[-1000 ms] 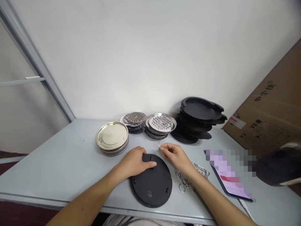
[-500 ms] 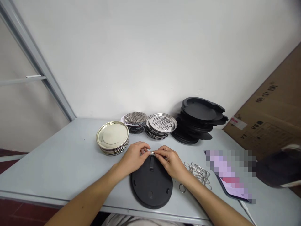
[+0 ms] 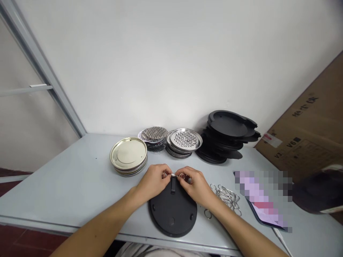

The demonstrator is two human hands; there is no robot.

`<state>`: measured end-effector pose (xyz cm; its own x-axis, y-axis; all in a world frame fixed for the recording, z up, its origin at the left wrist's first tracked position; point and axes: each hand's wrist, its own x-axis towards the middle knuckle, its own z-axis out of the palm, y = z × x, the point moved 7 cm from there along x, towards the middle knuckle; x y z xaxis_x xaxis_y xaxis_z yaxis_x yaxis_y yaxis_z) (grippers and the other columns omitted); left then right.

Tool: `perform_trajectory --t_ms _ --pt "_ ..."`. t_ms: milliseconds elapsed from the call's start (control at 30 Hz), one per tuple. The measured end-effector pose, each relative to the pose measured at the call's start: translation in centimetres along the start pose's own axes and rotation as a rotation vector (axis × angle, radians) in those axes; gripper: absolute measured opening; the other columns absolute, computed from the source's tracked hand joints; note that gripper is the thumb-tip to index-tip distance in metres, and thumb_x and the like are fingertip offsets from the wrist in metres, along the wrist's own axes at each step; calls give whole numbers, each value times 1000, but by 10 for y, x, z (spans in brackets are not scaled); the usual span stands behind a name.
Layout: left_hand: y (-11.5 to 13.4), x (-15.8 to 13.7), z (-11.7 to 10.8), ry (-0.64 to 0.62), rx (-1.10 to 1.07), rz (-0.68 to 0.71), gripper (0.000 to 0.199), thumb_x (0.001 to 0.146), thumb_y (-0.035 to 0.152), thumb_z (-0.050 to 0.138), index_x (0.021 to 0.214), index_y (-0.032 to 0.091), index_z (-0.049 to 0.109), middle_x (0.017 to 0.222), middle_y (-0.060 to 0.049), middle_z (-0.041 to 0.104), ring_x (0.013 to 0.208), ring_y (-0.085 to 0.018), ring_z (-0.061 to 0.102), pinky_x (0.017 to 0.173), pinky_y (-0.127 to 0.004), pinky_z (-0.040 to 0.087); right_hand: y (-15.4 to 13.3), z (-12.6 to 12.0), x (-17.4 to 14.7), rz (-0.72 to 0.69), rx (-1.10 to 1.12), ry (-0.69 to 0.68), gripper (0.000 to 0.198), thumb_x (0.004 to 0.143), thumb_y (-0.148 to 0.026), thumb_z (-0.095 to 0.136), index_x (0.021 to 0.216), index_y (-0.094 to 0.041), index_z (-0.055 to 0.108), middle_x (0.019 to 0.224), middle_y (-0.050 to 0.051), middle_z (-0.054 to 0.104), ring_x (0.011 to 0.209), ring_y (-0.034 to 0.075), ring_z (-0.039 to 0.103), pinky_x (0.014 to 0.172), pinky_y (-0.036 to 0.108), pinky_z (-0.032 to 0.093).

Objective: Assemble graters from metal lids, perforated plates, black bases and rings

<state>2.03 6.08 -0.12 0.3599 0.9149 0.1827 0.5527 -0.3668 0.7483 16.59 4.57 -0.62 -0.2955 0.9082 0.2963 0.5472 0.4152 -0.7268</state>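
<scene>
A black rounded plate [image 3: 173, 210] lies at the table's front edge, with a short strap-like tab at its far end and several small bumps on its face. Over that far end my left hand [image 3: 155, 181] and my right hand [image 3: 195, 184] meet, both with fingers closed in a pinch. Between them is a small wire clip with a ring [image 3: 182, 176], its ring showing at my right fingertips. Whether it touches the plate I cannot tell. To the right of my right forearm lies a pile of wire clips with rings [image 3: 227, 196], and one loose metal ring [image 3: 208, 213] sits nearer me.
Along the wall stand a stack of gold-coloured lids [image 3: 128, 153], a stack of perforated metal discs [image 3: 154, 135], shiny grater discs [image 3: 185, 140] and black plastic trays [image 3: 230, 125]. A phone [image 3: 264, 210] with a white cable lies right, before a cardboard box [image 3: 308, 121].
The clip has turned in my fingers, and its ring now shows at my right fingertips. My hands have barely shifted; the plate stays where it was.
</scene>
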Motion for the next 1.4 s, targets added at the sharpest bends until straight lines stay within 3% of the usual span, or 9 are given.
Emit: perform_trajectory --t_ms 467,600,833,1400 --pt "6 -2 0 29 83 92 18 79 15 52 87 20 67 81 -2 67 68 -14 58 68 -25 44 3 2 1 -6 -37 1 19 81 -11 52 86 -22 68 80 3 64 72 18 58 68 29 45" --pt "8 -3 1 43 146 111 16 79 12 52 83 19 66 78 -1 66 70 -14 58 68 -25 43 3 4 -1 -45 -67 10 24 81 -8 51 91 -23 67 82 2 64 76 18 58 72 30 44" --pt "10 -5 5 68 233 164 15 78 8 52 80 19 62 76 -1 63 72 -14 57 68 -24 41 -2 11 -7 -139 -186 55 18 82 -6 51 83 -20 63 81 4 62 81 20 55 73 32 43" --pt "9 -15 16 109 403 141 18 82 9 53 86 19 67 81 -3 67 75 -17 61 70 -28 42 -6 16 -11 -168 -252 94 18 79 -3 51 81 -18 61 79 5 60 79 21 53 73 31 43"
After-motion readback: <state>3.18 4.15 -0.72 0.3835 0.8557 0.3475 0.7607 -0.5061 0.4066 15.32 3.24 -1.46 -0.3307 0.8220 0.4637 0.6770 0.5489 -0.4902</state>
